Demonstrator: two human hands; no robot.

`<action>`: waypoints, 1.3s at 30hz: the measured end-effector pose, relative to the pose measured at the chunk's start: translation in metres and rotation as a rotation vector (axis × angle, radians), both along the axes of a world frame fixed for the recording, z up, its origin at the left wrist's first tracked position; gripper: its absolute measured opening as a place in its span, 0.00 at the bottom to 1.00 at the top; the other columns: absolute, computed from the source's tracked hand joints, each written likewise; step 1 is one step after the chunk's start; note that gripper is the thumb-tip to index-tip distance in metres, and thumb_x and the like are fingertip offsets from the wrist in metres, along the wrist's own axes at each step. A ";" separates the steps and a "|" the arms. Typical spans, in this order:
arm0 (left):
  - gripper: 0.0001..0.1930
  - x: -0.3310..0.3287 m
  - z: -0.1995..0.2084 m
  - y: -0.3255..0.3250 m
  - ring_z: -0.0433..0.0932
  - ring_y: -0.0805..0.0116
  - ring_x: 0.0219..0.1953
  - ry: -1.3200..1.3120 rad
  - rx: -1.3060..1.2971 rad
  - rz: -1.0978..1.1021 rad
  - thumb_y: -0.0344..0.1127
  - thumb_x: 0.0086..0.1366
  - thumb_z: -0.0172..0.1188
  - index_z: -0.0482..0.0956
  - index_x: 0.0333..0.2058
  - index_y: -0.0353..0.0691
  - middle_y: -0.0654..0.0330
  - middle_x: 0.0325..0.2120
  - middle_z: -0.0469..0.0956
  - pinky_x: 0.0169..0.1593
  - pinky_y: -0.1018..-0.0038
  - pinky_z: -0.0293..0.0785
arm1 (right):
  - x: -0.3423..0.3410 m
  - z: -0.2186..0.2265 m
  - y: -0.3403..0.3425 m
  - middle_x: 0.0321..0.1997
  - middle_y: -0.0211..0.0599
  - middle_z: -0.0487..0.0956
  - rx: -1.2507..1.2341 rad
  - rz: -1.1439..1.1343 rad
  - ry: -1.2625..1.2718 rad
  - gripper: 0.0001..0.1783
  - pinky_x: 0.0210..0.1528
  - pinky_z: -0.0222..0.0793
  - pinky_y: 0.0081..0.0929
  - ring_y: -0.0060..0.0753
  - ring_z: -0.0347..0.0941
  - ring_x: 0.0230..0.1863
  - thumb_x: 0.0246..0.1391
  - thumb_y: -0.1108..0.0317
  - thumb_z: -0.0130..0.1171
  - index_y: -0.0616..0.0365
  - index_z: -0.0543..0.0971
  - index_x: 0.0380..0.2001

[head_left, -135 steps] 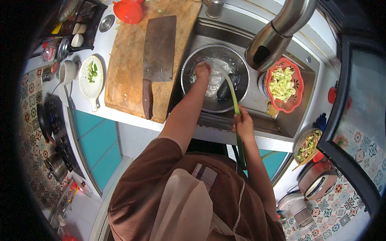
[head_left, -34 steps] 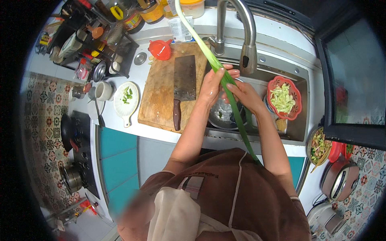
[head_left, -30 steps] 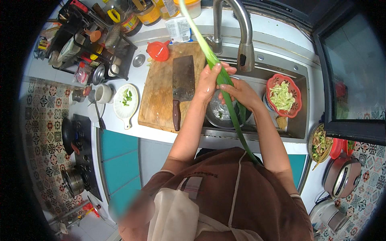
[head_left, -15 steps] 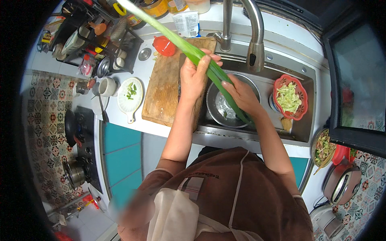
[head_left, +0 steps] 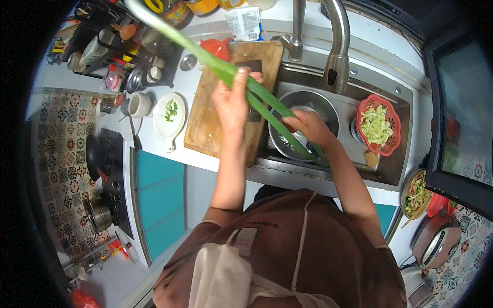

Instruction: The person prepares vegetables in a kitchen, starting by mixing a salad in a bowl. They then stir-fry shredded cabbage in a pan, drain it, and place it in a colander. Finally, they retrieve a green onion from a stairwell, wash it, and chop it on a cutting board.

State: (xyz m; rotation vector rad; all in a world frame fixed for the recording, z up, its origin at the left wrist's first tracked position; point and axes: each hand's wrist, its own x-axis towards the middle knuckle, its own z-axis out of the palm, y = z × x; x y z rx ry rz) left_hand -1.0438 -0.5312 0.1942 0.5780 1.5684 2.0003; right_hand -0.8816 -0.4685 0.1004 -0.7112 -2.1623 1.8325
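Observation:
A long leek [head_left: 218, 66] runs slantwise over the cutting board and sink, its white end at the upper left and green leaves at the lower right. My left hand [head_left: 233, 100] is closed around its green middle, above the wooden cutting board [head_left: 205, 113]. Lower down, my right hand [head_left: 309, 128] grips the leaves over the metal bowl [head_left: 314, 98] in the sink. Two leaf strands show apart between my hands. On the board lies a dark flat rectangular thing [head_left: 250, 65], partly hidden by my left hand and the leek.
The faucet [head_left: 336, 61] hangs over the sink [head_left: 352, 102]. At the sink's right sits a red basket [head_left: 394, 131] of chopped pale-green vegetable. Left of the board lies a white dish [head_left: 169, 131] with green pieces. An open window frame [head_left: 457, 187] juts in at the right.
The leek's white end has swung left and down, with my left hand shifting left. The leaves between my hands have spread into two strands. The whole view has shifted slightly.

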 end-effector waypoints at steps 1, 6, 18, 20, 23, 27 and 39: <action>0.09 -0.009 -0.005 -0.005 0.78 0.69 0.27 0.033 0.014 0.003 0.34 0.62 0.53 0.72 0.33 0.33 0.52 0.25 0.78 0.31 0.76 0.74 | 0.008 -0.017 -0.004 0.24 0.37 0.77 -0.026 0.009 0.013 0.15 0.34 0.66 0.24 0.25 0.73 0.29 0.55 0.59 0.49 0.60 0.76 0.33; 0.07 -0.018 -0.003 -0.033 0.75 0.72 0.24 0.252 -0.105 0.241 0.35 0.63 0.50 0.70 0.33 0.37 0.56 0.24 0.77 0.29 0.78 0.72 | 0.040 -0.121 0.025 0.45 0.40 0.75 -0.240 0.370 -0.261 0.27 0.51 0.61 0.28 0.32 0.70 0.46 0.49 0.55 0.57 0.61 0.70 0.49; 0.14 -0.010 -0.002 -0.021 0.72 0.74 0.29 0.161 -0.148 0.240 0.41 0.64 0.50 0.69 0.43 0.37 0.61 0.24 0.74 0.33 0.79 0.69 | 0.045 -0.408 0.097 0.25 0.31 0.73 -1.489 -0.855 0.487 0.18 0.34 0.68 0.26 0.30 0.69 0.27 0.55 0.49 0.49 0.52 0.74 0.24; 0.12 -0.015 -0.036 -0.038 0.75 0.67 0.36 -0.145 0.080 0.140 0.36 0.65 0.46 0.67 0.43 0.35 0.55 0.31 0.75 0.41 0.73 0.73 | 0.018 -0.310 0.078 0.22 0.33 0.73 -1.604 -0.619 0.443 0.16 0.28 0.70 0.26 0.30 0.70 0.23 0.53 0.53 0.53 0.53 0.73 0.21; 0.14 -0.002 -0.047 -0.020 0.74 0.63 0.42 -0.335 0.097 0.089 0.30 0.65 0.45 0.61 0.49 0.35 0.51 0.38 0.73 0.48 0.70 0.71 | -0.004 -0.131 0.064 0.24 0.35 0.75 -1.427 -0.209 0.477 0.17 0.31 0.71 0.28 0.26 0.70 0.26 0.54 0.53 0.52 0.56 0.74 0.23; 0.19 0.023 -0.080 0.012 0.69 0.53 0.49 -0.576 0.194 -0.185 0.25 0.62 0.45 0.57 0.52 0.34 0.44 0.47 0.68 0.53 0.62 0.67 | -0.043 0.022 -0.001 0.47 0.46 0.72 -0.757 -0.315 0.549 0.17 0.49 0.67 0.30 0.35 0.71 0.45 0.59 0.66 0.42 0.69 0.70 0.44; 0.26 0.052 -0.070 0.035 0.67 0.57 0.51 -0.594 0.251 -0.407 0.47 0.67 0.41 0.61 0.51 0.28 0.44 0.47 0.68 0.56 0.68 0.61 | -0.003 0.013 0.015 0.23 0.37 0.75 0.469 -0.462 -0.035 0.12 0.30 0.65 0.31 0.42 0.70 0.25 0.53 0.63 0.53 0.61 0.73 0.33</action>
